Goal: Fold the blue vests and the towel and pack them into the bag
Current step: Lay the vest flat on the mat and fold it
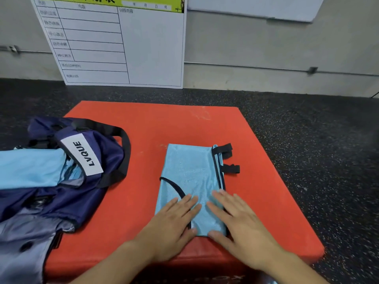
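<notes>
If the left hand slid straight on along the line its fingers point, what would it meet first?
The left hand lies flat on the folded blue vest, fingers aimed up and right. It would probably cross more vest, then meet the dark trim and black straps at its right edge. The right hand lies just beside that line.

You have one view only, from the camera on your head. It looks forward and down onto the red mat [184,128], close enough that your left hand [174,224] and right hand [240,224] fill the lower middle. Its wide lens also takes in the dark floor [307,124] and the wall [266,44] beyond.
</notes>
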Motion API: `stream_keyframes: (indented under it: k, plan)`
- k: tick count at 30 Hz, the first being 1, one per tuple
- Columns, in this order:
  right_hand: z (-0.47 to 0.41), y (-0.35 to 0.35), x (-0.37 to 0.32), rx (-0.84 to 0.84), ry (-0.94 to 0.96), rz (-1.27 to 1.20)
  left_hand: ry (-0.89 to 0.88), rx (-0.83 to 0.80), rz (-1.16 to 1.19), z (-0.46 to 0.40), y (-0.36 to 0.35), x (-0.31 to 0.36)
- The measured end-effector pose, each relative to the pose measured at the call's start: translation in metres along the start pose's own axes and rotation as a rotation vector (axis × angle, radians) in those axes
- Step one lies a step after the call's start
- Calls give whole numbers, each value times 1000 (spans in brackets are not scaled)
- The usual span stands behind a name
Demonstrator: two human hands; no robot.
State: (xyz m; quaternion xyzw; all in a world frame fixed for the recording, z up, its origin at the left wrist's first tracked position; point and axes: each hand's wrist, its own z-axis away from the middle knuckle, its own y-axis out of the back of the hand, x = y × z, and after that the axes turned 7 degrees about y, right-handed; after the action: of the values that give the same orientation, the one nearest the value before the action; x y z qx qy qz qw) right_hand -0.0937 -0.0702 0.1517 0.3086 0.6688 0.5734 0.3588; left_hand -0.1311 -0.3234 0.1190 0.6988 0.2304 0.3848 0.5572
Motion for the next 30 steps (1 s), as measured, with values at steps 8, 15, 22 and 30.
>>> stream_keyframes:
  k: [8, 15, 22, 30]
  plan:
    - [7, -12, 10, -141, 112, -115, -55, -34, -13, 15, 0, -2]
    - [3, -26, 27, 148, 204, -70, -28, -64, 32, 20, 13, -3]
    - [-21, -26, 22, 297, 218, -193, 57, 57, 189, 11, 17, -6]
    - [-52, -6, 26, 242, -135, -661, 315, 220, 412, -26, 12, -5]
